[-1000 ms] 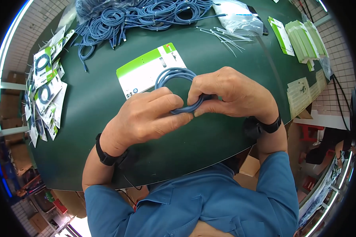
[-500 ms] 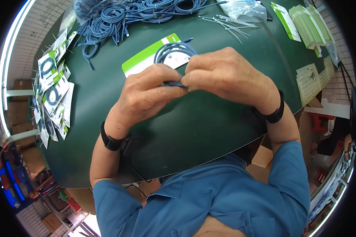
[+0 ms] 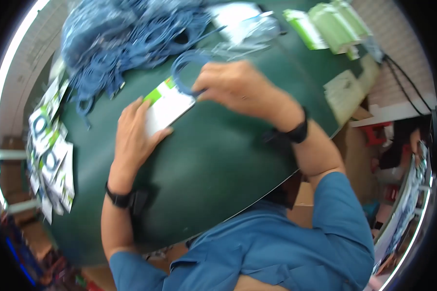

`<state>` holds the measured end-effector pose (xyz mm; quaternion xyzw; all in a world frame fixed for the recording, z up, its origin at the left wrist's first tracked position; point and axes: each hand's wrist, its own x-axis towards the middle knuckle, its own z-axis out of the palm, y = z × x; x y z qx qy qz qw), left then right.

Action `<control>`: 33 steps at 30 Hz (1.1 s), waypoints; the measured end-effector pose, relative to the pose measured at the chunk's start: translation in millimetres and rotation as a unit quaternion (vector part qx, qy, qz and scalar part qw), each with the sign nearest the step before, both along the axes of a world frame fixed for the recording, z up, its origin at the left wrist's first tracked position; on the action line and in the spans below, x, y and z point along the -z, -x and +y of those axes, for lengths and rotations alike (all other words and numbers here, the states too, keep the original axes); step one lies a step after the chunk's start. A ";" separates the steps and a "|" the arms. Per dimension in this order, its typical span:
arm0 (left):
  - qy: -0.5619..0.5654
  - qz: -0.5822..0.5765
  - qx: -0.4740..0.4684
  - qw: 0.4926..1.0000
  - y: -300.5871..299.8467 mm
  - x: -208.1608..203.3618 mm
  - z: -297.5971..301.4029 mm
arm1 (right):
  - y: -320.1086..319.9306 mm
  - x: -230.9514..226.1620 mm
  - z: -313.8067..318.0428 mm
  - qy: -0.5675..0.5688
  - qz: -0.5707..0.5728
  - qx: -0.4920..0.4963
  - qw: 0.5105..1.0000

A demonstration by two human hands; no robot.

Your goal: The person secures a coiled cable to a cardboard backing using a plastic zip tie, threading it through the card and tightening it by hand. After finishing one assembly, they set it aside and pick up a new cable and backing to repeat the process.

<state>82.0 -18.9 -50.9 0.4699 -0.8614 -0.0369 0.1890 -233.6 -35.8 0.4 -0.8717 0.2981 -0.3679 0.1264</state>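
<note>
My right hand [image 3: 235, 87] is closed in a pinch on the near side of a coiled blue cable [image 3: 176, 73]. The coil overlaps the far right end of a white and green packaging card [image 3: 169, 110] on the table. At the card's left end is my left hand [image 3: 135, 130], its thumb along the near edge and its fingers at the far edge, gripping the card. Motion blurs the right fingertips, and the left hand hides part of the card.
A large heap of blue cables [image 3: 126, 43] lies at the back left. Packed cable cards [image 3: 51, 155] pile up at the left edge. Clear plastic bags [image 3: 250, 29], pale cable ties [image 3: 238, 50] and green-white card stacks [image 3: 332, 26] sit toward the back right of the green table [image 3: 213, 165].
My left hand has left the cable and moved left onto the card. My right hand keeps the coil, now left of where it was. The whole view has shifted and turned.
</note>
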 end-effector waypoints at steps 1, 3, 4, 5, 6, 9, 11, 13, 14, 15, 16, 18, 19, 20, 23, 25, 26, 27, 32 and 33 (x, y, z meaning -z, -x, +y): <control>-0.002 0.004 0.001 1.000 -1.0 1.7 0.3 | -1.1 6.8 -1.9 -0.004 -0.001 0.008 1.000; -0.006 0.010 0.015 1.000 6.3 2.5 -0.2 | 6.2 16.0 -5.8 0.007 0.015 0.000 1.000; 0.003 0.005 0.011 1.000 1.1 1.8 1.8 | 1.2 19.6 -5.8 -0.007 -0.008 -0.007 1.000; -0.008 0.014 0.013 1.000 -0.4 -0.1 3.3 | -0.2 21.9 -7.3 -0.011 -0.003 -0.016 1.000; -0.022 0.016 0.006 1.000 -6.8 -5.8 8.4 | -6.5 23.0 -7.2 -0.021 -0.018 -0.031 0.999; 0.010 0.072 0.041 0.996 -17.7 10.1 2.0 | -12.7 14.6 3.3 -0.033 -0.009 -0.033 0.999; -0.019 0.079 0.025 0.996 -15.8 11.3 -0.7 | -16.3 9.9 8.4 -0.056 -0.043 -0.053 0.996; -0.030 0.084 0.023 0.996 -16.9 9.7 -2.7 | -18.7 10.4 8.3 -0.057 -0.043 -0.050 0.996; -0.009 0.081 0.035 0.996 -19.2 8.4 -2.6 | -20.7 9.8 6.3 -0.065 -0.053 -0.058 0.995; 0.011 0.078 0.047 0.996 -21.5 6.3 -2.3 | -22.6 9.4 5.0 -0.073 -0.062 -0.067 0.993; 0.032 0.074 0.058 0.995 -23.7 3.3 -2.5 | -24.4 9.3 4.7 -0.068 -0.056 -0.067 0.994; 0.008 0.062 0.067 0.996 -20.9 -8.3 -2.9 | -24.7 9.4 5.6 -0.106 -0.087 -0.066 0.988; -0.019 0.045 0.071 0.996 -18.2 -14.6 -1.8 | -24.3 9.0 5.0 -0.125 -0.104 -0.066 0.985; -0.047 0.026 0.076 0.996 -15.3 -18.6 -3.3 | -23.8 8.0 2.7 -0.120 -0.101 -0.061 0.986; 0.027 -0.022 0.057 0.998 -11.6 1.4 -17.4 | -23.5 5.7 -3.0 -0.194 -0.129 -0.060 0.971; 0.066 -0.045 0.050 0.996 -12.5 8.1 -24.0 | -24.6 1.8 -3.0 -0.185 -0.127 -0.055 0.973; 0.087 -0.042 0.063 0.993 -14.5 9.9 -26.5 | -25.2 0.0 -2.7 -0.179 -0.124 -0.056 0.974; 0.107 -0.040 0.077 0.990 -17.2 10.1 -27.7 | -26.2 -2.3 -0.3 -0.173 -0.123 -0.055 0.976; 0.152 -0.024 0.072 0.985 -33.3 29.2 -48.2 | -24.6 -17.3 10.4 -0.142 -0.107 -0.058 0.982; 0.152 -0.024 0.074 0.985 -31.5 17.2 -43.7 | -22.9 -15.6 10.6 -0.128 -0.113 -0.050 0.984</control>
